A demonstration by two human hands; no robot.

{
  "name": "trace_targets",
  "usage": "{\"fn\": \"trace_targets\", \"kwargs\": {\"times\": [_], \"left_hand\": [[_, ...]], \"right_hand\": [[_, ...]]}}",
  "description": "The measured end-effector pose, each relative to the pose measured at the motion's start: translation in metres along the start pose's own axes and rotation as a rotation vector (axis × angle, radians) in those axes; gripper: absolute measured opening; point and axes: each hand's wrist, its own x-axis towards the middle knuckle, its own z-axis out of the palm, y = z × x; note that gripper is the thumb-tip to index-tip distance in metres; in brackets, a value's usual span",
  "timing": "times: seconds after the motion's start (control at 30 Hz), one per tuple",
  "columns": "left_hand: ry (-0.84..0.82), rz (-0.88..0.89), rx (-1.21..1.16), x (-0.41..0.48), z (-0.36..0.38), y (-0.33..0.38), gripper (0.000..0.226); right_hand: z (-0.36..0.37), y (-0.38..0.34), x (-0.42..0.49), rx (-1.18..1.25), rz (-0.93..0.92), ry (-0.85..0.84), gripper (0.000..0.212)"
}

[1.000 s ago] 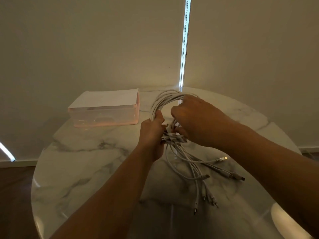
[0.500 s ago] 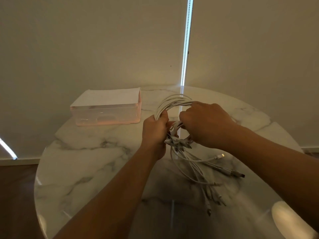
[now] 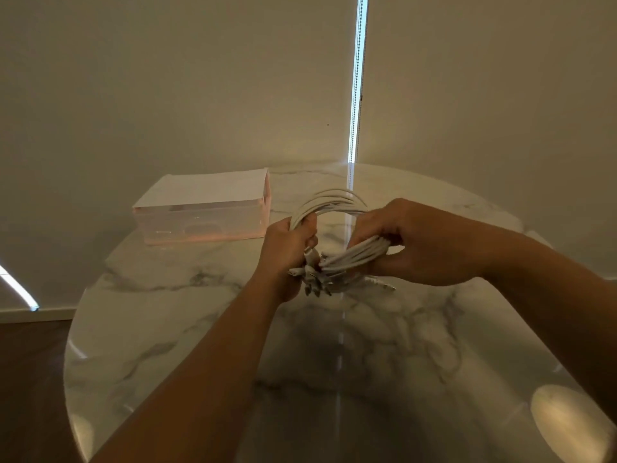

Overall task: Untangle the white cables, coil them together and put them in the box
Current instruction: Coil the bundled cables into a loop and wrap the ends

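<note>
A bundle of white cables (image 3: 329, 203) forms a loop held above the marble table (image 3: 173, 329). My left hand (image 3: 288, 252) grips the left side of the loop, with several plug ends sticking out just below its fingers. My right hand (image 3: 414, 242) grips the right side, its fingers curled round a thick sheaf of strands that runs down toward the plugs. The box (image 3: 203, 212), translucent pink with a white lid on top, stands at the back left of the table, a short way left of my left hand.
The round table ends near the wall behind. A bright vertical strip of light (image 3: 356, 81) shows between two blinds. Dark wooden floor (image 3: 30, 379) lies to the left of the table.
The loose cable tails that lay spread on the table have been drawn up into the loop. My right hand moved right and now holds them as a sheaf.
</note>
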Motion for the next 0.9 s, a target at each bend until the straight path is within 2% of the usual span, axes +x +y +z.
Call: {"fn": "trace_targets", "kwargs": {"times": [0.07,0.13,0.17,0.23,0.27,0.3,0.37,0.43,0.5,0.53,0.6,0.73,0.8,0.87,0.9], "left_hand": [[0.043,0.007,-0.102,0.003,-0.006,0.002,0.029],[0.104,0.054,-0.158,0.007,-0.009,0.003,0.03],[0.137,0.09,-0.164,0.008,-0.009,0.003,0.029],[0.215,0.177,-0.136,0.01,-0.006,0.001,0.027],[0.264,0.219,-0.104,0.01,-0.005,-0.001,0.026],[0.319,0.261,-0.061,0.011,-0.004,-0.003,0.023],[0.419,0.325,0.021,0.011,-0.005,-0.007,0.017],[0.471,0.353,0.038,0.011,-0.007,-0.01,0.018],[0.479,0.342,-0.024,0.01,-0.008,-0.009,0.016],[0.477,0.317,-0.107,0.009,-0.007,-0.007,0.019],[0.452,0.237,-0.307,0.008,-0.009,-0.002,0.027],[0.33,0.103,-0.544,0.019,-0.026,0.007,0.029],[0.247,0.06,-0.631,0.024,-0.029,0.009,0.029],[0.235,0.055,-0.676,0.026,-0.025,0.01,0.031],[0.23,0.057,-0.683,0.025,-0.022,0.009,0.032]], "right_hand": [[0.0,0.004,-0.008,0.07,-0.01,0.032,0.012],[0.005,0.004,-0.016,0.229,0.092,0.116,0.022],[0.012,0.005,-0.017,0.303,0.164,0.217,0.024],[0.035,0.006,-0.011,0.29,0.348,0.501,0.043],[0.047,0.004,-0.005,0.27,0.424,0.6,0.044],[0.058,0.003,0.002,0.319,0.482,0.683,0.034],[0.076,-0.004,0.016,0.578,0.553,0.815,0.006],[0.084,-0.01,0.026,0.938,0.611,0.974,0.016],[0.082,-0.013,0.031,1.342,0.552,1.082,0.022],[0.08,-0.013,0.032,1.446,0.511,1.098,0.026],[0.074,-0.007,0.031,1.381,0.475,1.011,0.029],[0.045,0.023,0.019,0.844,0.331,0.561,0.016],[0.03,0.032,0.012,0.61,0.284,0.392,0.012],[0.029,0.04,0.009,0.508,0.262,0.363,0.016],[0.032,0.041,0.009,0.463,0.25,0.385,0.028]]}}
